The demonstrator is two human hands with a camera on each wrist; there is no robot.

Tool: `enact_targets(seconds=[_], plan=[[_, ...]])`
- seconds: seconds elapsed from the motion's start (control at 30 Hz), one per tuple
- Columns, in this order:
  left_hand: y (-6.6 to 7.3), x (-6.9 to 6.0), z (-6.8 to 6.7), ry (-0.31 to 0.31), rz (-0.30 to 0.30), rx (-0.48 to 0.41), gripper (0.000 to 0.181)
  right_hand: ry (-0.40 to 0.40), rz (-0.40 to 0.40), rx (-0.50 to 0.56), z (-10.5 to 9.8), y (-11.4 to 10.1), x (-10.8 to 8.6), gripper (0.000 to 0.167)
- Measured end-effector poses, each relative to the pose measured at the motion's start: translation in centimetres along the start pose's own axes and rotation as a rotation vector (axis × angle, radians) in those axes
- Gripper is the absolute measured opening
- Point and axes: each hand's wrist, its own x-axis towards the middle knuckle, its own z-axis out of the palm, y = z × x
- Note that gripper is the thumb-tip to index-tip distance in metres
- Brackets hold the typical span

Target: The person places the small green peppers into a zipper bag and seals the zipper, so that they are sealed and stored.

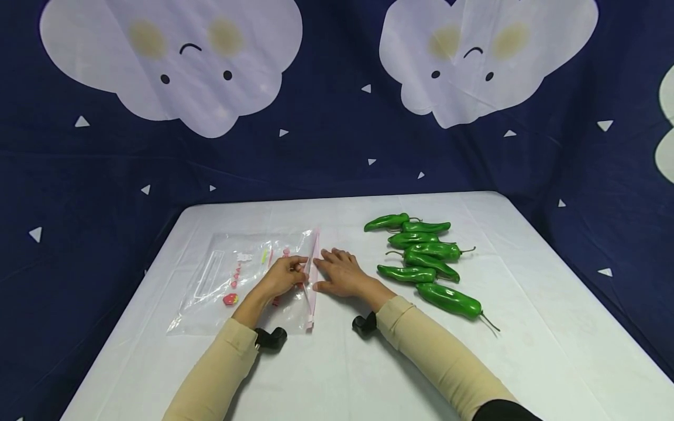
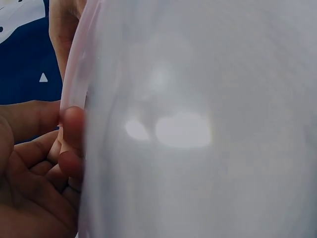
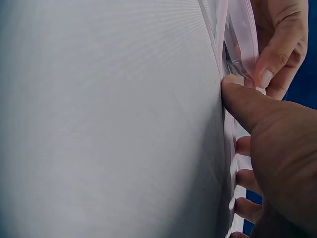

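Observation:
A clear plastic zipper bag (image 1: 205,310) with red and pink prints lies flat, its pink-edged mouth facing right. My left hand (image 1: 280,278) pinches the upper pink edge (image 3: 246,29) between thumb and fingers, and the two edges stand apart there in the right wrist view. With fingers spread, my right hand (image 1: 342,273) rests at the mouth, its thumb and fingertips touching the lower edge. A small slider (image 1: 309,320) sits at the near end of the zip. In the left wrist view the blurred bag hides much of the scene.
Several glossy green peppers (image 1: 450,299) with thin stems lie in a loose column right of my right hand. A white cloth covers the table (image 1: 526,351). Behind its far edge hangs a dark blue curtain (image 1: 326,164) with cloud and triangle prints.

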Motion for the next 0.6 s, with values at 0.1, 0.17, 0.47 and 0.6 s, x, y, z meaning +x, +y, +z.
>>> enact_targets(seconds=[0.1, 0.17, 0.47, 0.6], plan=[[-0.11, 0.00, -0.09, 0.004, 0.006, -0.018, 0.051, -0.001, 0.000, 0.001, -0.02, 0.00, -0.04, 0.069], [-0.15, -0.03, -0.14, 0.005, 0.011, -0.030, 0.051, 0.003, -0.002, 0.003, 0.00, 0.02, -0.03, 0.068], [-0.15, -0.14, -0.34, 0.021, 0.046, -0.070, 0.051, 0.001, 0.000, -0.007, 0.04, 0.10, 0.00, 0.068], [-0.16, -0.22, -0.31, 0.046, 0.037, -0.076, 0.050, 0.002, -0.006, -0.002, 0.02, 0.09, -0.01, 0.068]])
